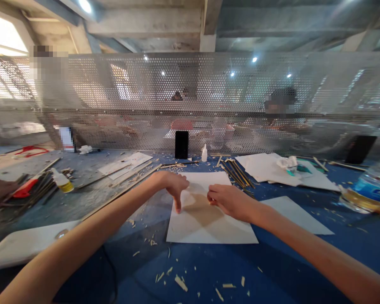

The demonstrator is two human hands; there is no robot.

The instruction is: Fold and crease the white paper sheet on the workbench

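A white sheet of paper [209, 234] lies flat on the blue table in front of me. Over its left part is my left hand [176, 188], its thumb stretched down toward the sheet and apart from the fingers. My right hand [229, 199] is over the sheet's right side, with its fingers curled in and pressed together. Whatever those fingers may hold is hidden. Both hands cast shadows across the paper.
Beyond the sheet stand a black phone [181, 145] and a small white bottle [204, 153]. Thin sticks [239, 173], more papers [259, 169] and a water bottle [372, 185] are to the right. At left lie a yellow-labelled glue bottle [62, 181] and a co-worker's hand [0, 190].
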